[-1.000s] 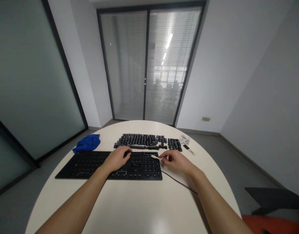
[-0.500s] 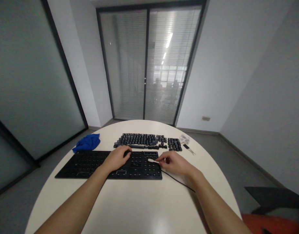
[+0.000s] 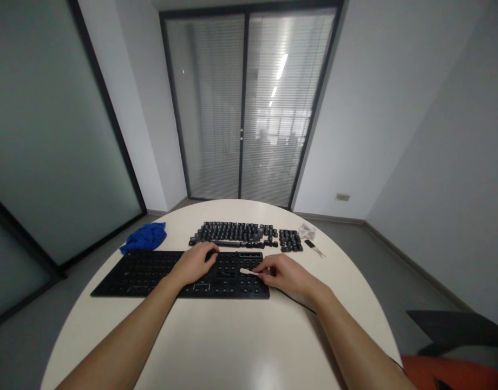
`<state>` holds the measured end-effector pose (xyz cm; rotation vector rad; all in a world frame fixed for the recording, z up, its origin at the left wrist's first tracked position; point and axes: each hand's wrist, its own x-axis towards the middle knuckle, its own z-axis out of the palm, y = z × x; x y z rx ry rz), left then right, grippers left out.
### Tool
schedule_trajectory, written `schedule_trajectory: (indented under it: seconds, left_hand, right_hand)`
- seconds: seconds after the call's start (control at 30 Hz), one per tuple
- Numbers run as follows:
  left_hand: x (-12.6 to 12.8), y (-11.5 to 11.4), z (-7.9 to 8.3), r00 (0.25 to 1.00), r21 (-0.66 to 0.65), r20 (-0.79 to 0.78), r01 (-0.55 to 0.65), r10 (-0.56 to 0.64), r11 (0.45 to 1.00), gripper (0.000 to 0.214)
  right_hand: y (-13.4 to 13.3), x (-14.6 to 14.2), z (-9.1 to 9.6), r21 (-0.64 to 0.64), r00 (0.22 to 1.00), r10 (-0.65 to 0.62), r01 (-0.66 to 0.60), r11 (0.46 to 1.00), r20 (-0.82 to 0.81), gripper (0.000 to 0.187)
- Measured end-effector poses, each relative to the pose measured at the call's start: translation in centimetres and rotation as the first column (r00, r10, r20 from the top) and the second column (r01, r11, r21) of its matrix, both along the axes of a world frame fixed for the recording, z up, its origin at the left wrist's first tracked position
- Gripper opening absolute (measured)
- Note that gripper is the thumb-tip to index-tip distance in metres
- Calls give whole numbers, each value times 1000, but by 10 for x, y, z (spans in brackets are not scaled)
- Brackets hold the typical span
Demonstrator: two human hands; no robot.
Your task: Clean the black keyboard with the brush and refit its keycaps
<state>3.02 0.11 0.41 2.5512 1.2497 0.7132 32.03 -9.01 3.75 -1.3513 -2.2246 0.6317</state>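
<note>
A black keyboard base with its keycaps off lies across the round white table. My left hand rests flat on the keyboard's middle, fingers curled down onto it, holding it steady. My right hand pinches a small white stick-like tool, whose tip touches the keyboard's right section. The removed black keycaps are laid out in rows just behind the keyboard.
A crumpled blue cloth lies at the table's back left. A clear plastic bag and a small black tool sit at the back right. The keyboard's cable runs under my right wrist. A dark chair stands at lower right.
My right hand has slid leftward and slightly nearer, carrying the white tool from the keyboard's right edge further onto its right section. The left hand has stayed put.
</note>
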Motion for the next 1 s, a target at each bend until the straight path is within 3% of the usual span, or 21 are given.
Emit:
schedule_trajectory:
  seconds: [1.0]
  left_hand:
    - [0,1,0,1000,-2,4,-9,9,1000,21]
  right_hand:
    - [1,2,-2,-47,1000,-12,11,999,-15,23]
